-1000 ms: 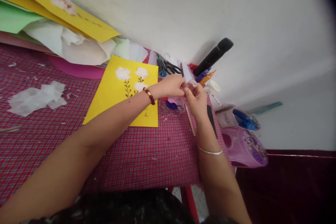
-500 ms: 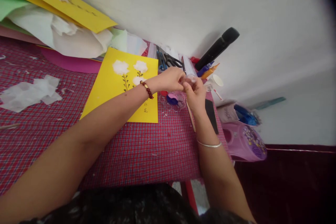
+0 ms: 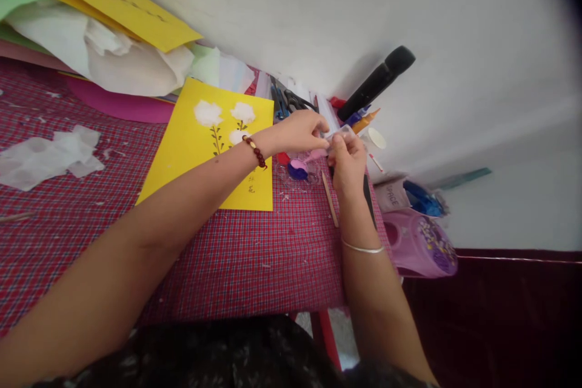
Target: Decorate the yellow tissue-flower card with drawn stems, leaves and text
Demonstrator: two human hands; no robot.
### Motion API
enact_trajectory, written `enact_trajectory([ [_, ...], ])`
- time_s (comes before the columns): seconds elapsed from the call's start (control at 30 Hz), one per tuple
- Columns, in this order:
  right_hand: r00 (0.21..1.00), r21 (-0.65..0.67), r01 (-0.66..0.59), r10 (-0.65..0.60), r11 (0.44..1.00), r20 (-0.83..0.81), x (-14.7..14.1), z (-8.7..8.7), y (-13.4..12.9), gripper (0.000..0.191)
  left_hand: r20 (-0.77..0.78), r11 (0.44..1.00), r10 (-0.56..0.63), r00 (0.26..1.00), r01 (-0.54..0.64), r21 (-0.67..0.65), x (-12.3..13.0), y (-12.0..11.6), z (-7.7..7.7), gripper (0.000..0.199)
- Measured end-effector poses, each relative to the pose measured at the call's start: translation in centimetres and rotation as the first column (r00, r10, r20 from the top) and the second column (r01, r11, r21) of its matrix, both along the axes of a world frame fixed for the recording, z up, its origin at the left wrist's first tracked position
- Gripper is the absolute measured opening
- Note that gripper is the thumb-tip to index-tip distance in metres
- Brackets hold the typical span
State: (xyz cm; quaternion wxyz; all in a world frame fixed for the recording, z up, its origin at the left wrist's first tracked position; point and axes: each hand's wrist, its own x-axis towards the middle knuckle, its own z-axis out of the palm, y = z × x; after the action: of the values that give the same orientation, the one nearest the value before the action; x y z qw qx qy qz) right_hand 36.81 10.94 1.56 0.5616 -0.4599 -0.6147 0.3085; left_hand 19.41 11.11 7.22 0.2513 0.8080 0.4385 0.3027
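My right hand (image 3: 349, 162) is closed on a small clear plastic piece (image 3: 346, 130), whose exact kind I cannot make out. My left hand (image 3: 300, 131) hovers just left of it, thumb and forefinger curved and apart. Below the hands lies a clear scalloped dish (image 3: 313, 179) with red, pink and dark blue in it; a pink strip (image 3: 314, 156) stretches from it toward my fingers. Under my left wrist is a yellow sheet (image 3: 182, 157) bearing white fluffy flowers (image 3: 208, 113), painted stems and handwriting, partly covered by my forearm.
Scissors (image 3: 300, 101), a black cylindrical object (image 3: 377, 83) and an orange tube (image 3: 366, 120) stand along the wall. A wooden stick (image 3: 330, 200) lies near my right wrist. Crumpled tissue (image 3: 54, 157) and stacked papers (image 3: 136, 70) are at left. A purple container (image 3: 416, 242) stands beyond the table's right edge.
My hands have drawn apart. The right moved slightly right with the clear plastic piece, while the left opened its fingers. More of the pink strip shows.
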Motion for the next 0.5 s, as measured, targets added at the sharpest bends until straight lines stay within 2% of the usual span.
enact_trajectory([
  [0.1,0.985,-0.123,0.095,-0.111,0.988,-0.135,0.6,-0.8,0.6,0.039,0.142,0.993,0.120,0.983,-0.121,0.001,-0.4,0.3,0.2,0.024],
  [0.17,0.975,-0.233,0.109,-0.150,0.966,-0.166,1.3,-1.3,1.3,0.035,0.192,0.985,0.169,0.967,-0.173,0.006,-0.7,0.5,0.4,0.025],
  [0.27,0.978,-0.358,0.025,-0.097,0.933,-0.186,2.8,-1.5,2.3,0.028,0.222,0.981,0.192,0.956,-0.196,-0.003,-1.1,0.6,0.7,0.023],
  [0.33,0.950,-0.393,-0.082,-0.046,0.916,-0.308,3.6,-1.3,2.5,0.027,0.253,0.981,0.194,0.948,-0.195,-0.023,-1.3,0.6,1.0,0.024],
  [0.4,0.841,-0.420,-0.232,-0.036,0.878,-0.540,3.9,-0.8,2.1,0.021,0.297,0.978,0.205,0.932,-0.203,-0.038,-1.4,0.7,1.1,0.023],
  [0.5,0.554,-0.420,-0.472,-0.110,0.775,-0.825,3.7,0.3,1.0,0.010,0.347,0.976,0.214,0.913,-0.212,-0.044,-1.6,0.8,1.0,0.019],
])
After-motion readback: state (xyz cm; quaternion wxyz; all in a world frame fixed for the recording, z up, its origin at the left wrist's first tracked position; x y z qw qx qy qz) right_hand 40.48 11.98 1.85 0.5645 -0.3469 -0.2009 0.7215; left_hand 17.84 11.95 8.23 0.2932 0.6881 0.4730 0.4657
